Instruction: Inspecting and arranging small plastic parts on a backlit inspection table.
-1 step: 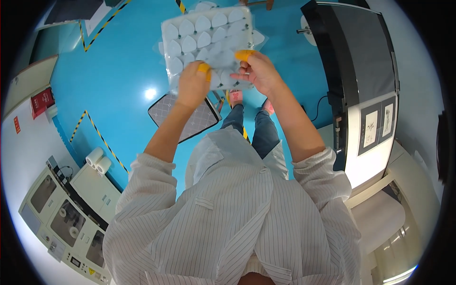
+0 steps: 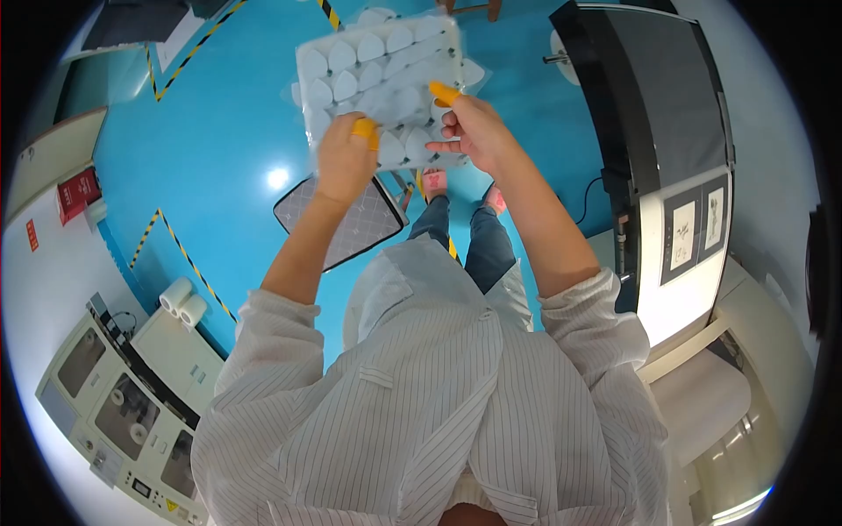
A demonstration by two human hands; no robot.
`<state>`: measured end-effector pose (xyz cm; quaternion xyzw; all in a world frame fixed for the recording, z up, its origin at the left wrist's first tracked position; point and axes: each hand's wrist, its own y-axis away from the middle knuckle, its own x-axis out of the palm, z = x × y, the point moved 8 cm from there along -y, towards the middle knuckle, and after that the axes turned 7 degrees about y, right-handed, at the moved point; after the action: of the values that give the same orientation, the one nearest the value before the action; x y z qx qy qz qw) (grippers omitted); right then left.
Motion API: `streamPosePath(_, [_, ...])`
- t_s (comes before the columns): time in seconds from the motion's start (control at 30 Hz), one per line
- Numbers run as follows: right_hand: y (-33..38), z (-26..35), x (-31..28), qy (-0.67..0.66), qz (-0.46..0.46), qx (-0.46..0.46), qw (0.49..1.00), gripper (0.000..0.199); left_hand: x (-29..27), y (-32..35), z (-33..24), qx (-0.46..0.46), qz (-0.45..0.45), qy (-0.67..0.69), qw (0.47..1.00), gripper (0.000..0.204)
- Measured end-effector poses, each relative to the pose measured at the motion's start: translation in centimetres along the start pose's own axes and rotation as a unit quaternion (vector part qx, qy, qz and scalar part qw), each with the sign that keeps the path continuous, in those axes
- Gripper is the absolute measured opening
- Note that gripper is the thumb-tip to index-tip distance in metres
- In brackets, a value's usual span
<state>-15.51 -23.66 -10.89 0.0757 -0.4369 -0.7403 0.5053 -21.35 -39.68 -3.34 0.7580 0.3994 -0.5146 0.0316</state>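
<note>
In front of me, up in the head view, are plastic sheets (image 2: pixel 386 70), translucent and roughly square, with rows of white leaf-shaped pieces and small dark marks. Clear film corners stick out beyond their edges. My left hand (image 2: pixel 347 158) is closed at the near left part of the top sheet, a yellow finger cover on one finger; its fingertips are hidden. Over the near right part is my right hand (image 2: pixel 481 136), its thumb in a yellow cover stretched forward and one finger pointing left, the fingers apart. A blurred, wrinkled band crosses the sheet between the hands.
Below the sheets lies a grey patterned mat (image 2: pixel 342 223) with dark edging on the blue floor. A dark-topped cabinet (image 2: pixel 667 96) stands at right, a pale machine (image 2: pixel 123 412) at lower left, white rolls (image 2: pixel 180 298) beside it. Striped tape (image 2: pixel 184 250) marks the floor.
My left hand has moved slightly left. My right thumb has shifted up and left over the sheet. The top sheet has slid a little left, its wrinkled band altered.
</note>
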Motion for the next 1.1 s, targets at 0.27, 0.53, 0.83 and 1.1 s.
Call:
streamPosePath(0.27, [-2.7, 9.0, 7.3, 0.078, 0.021, -0.07, 0.994, 0.063, -6.7, -2.3, -2.9, 0.159, 0.0, -0.067, 0.985, 0.025])
streamPosePath(0.53, [10.0, 15.3, 15.6, 0.464, -0.064, -0.456, 0.757, 0.038, -11.7, 5.8, 4.0, -0.172, -0.127, 0.199, 0.956, 0.052])
streamPosePath(0.83, [23.0, 14.4, -1.0, 0.192, 0.003, -0.293, 0.937, 0.054, 5.4, 5.9, 3.1, -0.456, 0.015, 0.787, 0.416, 0.053])
streamPosePath(1.1, [31.7, 6.1, -23.9, 0.134, -0.28, -0.227, 0.923, 0.056, 12.6, -4.5, -10.6, -0.34, 0.073, 0.693, 0.632, 0.022])
